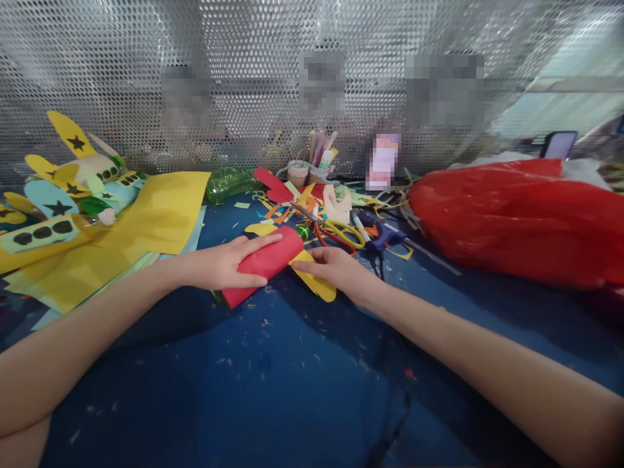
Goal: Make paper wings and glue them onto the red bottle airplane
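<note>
A green plastic bottle wrapped in red paper lies tilted on the blue table, its green neck pointing away to the right. My left hand is wrapped over the red paper, thumb on the near side and fingers on top. Between the thumb and fingers of my right hand is a yellow paper wing, held against the bottle's right side. Another yellow paper piece shows behind the bottle. Scissors with yellow handles and red-handled scissors lie just beyond my right hand.
Finished bottle planes and yellow paper sheets are at the left. A green bottle, paper scraps and a blue glue gun lie ahead. At the right sits a red plastic bag. A perforated metal screen stands behind.
</note>
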The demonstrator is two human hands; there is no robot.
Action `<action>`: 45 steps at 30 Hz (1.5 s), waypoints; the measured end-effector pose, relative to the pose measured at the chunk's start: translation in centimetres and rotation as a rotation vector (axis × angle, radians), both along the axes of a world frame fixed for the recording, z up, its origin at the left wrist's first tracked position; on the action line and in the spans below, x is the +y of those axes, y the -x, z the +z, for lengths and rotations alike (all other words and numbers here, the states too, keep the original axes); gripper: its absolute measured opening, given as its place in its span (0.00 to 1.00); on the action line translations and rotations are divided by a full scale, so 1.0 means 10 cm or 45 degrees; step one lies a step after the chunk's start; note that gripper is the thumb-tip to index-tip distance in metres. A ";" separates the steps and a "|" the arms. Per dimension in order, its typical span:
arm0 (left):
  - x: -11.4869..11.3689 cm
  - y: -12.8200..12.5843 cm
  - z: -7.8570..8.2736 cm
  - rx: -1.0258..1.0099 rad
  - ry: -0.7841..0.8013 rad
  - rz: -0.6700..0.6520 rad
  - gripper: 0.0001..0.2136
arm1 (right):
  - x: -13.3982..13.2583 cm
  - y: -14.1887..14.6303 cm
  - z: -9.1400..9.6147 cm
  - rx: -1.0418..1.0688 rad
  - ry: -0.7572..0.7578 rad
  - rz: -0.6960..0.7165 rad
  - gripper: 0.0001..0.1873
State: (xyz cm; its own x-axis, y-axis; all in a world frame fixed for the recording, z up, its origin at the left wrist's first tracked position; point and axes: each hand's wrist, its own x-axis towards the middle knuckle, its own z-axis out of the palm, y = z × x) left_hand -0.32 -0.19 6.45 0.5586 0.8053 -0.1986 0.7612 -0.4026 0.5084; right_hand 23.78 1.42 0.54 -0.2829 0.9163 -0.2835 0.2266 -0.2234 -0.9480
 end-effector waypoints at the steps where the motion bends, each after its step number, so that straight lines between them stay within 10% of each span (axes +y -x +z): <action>1: 0.00 0.00 -0.01 -0.014 -0.002 -0.001 0.40 | 0.00 0.00 -0.01 -0.007 -0.003 -0.005 0.17; 12: -0.05 -0.03 0.02 -0.188 -0.038 0.003 0.36 | -0.06 0.00 0.04 0.053 0.002 -0.028 0.13; 32: -0.02 -0.32 -0.28 -1.473 0.268 0.986 0.22 | -0.13 0.01 0.05 0.457 -0.078 -0.096 0.11; 45: -0.08 -0.30 -0.31 -1.481 0.749 0.906 0.14 | -0.09 -0.03 0.06 0.518 -0.088 -0.147 0.16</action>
State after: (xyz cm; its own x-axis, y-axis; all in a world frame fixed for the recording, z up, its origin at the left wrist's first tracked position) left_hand 2.66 -1.02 3.37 0.1614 0.9355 -0.3142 -0.2324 0.3455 0.9092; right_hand 24.11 0.53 1.18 -0.2537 0.9613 -0.1070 -0.1919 -0.1584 -0.9686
